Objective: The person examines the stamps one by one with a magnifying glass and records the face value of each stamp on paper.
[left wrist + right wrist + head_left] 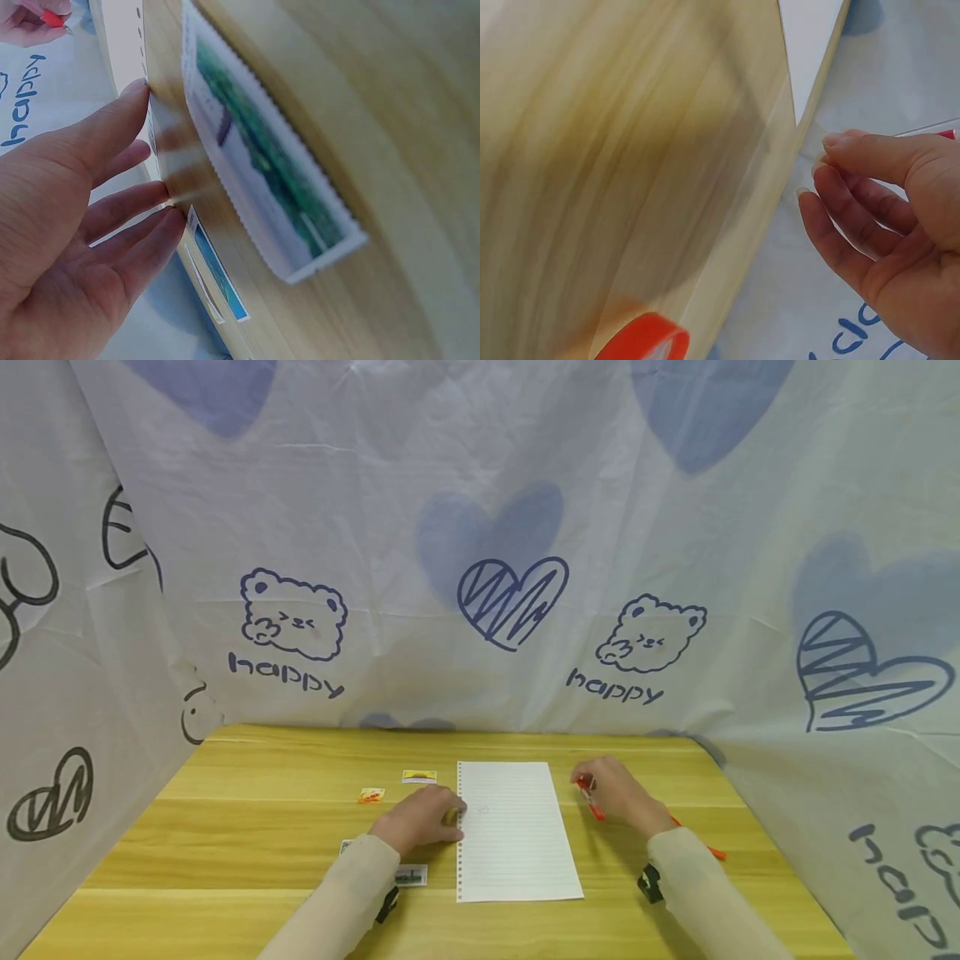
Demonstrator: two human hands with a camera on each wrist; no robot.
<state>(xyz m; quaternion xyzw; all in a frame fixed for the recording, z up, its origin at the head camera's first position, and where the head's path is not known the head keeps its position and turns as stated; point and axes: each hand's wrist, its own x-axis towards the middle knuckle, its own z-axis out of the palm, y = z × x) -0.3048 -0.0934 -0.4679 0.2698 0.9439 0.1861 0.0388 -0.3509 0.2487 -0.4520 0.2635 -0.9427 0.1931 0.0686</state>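
Observation:
A sheet of lined paper (513, 843) with punched holes down its left edge lies on the table. My left hand (423, 818) rests at that edge, its thumb and fingers spread and loosely bent. Beside it in the left wrist view lie a green landscape stamp (262, 161) and a blue stamp (221, 266). To the right of the paper, my right hand (615, 789) holds a pen (592, 802) with a clear barrel and red parts between thumb and fingers, above the table. Its tip is hidden by the fingers in the right wrist view.
A yellow stamp (419, 777) and an orange stamp (371, 796) lie beyond my left hand. A slim red object (717, 853) lies by my right forearm, partly hidden behind it. Printed cloth (405, 593) hangs at the back and sides of the wooden table (247, 810).

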